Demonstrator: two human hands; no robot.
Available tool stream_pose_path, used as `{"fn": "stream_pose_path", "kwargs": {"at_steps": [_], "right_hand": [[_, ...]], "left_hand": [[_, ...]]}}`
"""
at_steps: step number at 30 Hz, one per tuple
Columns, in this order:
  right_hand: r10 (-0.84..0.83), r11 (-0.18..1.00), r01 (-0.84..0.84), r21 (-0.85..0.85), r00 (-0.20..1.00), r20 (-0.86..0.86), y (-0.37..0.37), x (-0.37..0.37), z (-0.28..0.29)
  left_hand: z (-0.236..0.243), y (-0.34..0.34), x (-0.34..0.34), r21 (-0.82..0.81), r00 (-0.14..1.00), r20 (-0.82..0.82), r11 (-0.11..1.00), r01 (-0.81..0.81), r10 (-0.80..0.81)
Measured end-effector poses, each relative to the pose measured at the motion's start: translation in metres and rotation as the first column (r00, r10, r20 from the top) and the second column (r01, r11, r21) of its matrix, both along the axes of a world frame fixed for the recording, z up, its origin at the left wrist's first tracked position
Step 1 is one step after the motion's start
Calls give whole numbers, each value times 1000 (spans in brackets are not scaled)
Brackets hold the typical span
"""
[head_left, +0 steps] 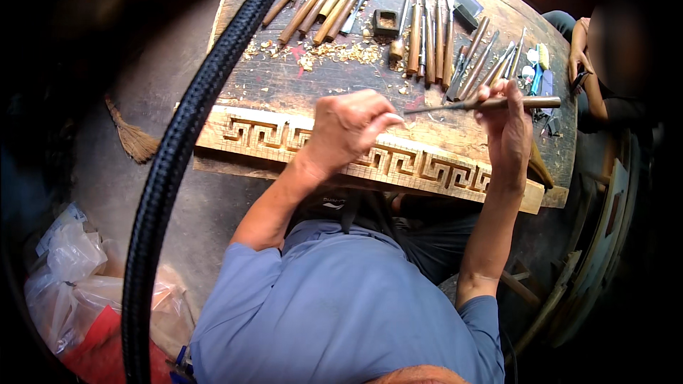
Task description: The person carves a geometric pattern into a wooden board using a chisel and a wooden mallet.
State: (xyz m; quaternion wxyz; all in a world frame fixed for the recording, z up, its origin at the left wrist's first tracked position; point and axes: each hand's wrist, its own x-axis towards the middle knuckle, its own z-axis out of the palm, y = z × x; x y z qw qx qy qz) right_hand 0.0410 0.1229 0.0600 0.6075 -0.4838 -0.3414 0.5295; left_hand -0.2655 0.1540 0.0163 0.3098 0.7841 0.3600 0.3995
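My right hand point(509, 131) grips a slim carving chisel point(543, 102) by its wooden handle, held level above the bench. Its thin metal blade points left, toward my left hand point(348, 131). That hand is closed, fingers curled and thumb pressed in, just short of the blade tip; whether anything is inside it is hidden. Beneath both hands lies a long pale wooden board point(420, 163) along the bench's near edge. A meander pattern is cut into it, with a pencilled grid on its surface. My left hand covers part of the carving.
Many chisels point(414, 43) lie across the far side of the worn workbench point(284, 82), among wood shavings point(356, 52) and a small dark square box point(385, 23). Brushes point(543, 57) lie at right. Another person's arm point(580, 50) is beyond. A black braided hose point(192, 114) crosses the left.
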Motion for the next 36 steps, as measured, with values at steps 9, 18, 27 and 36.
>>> {"fn": "stream_pose_path", "kwargs": {"at_steps": [9,18,27,36], "right_hand": [[-248,967,227,-111,940,-235,43,22,-33],[-410,788,-268,554,443,797,15,-103,-6],[-436,856,-359,372,-112,893,92,-138,-54],[-115,988,-122,94,-170,979,21,-65,-78]], "left_hand": [[-15,-17,-43,-125,976,-49,968,-216,212],[-7,-32,-29,-123,968,174,979,-163,183],[11,6,-7,-733,959,225,679,48,175],[-27,63,-24,-465,968,-147,849,-250,204]]}}
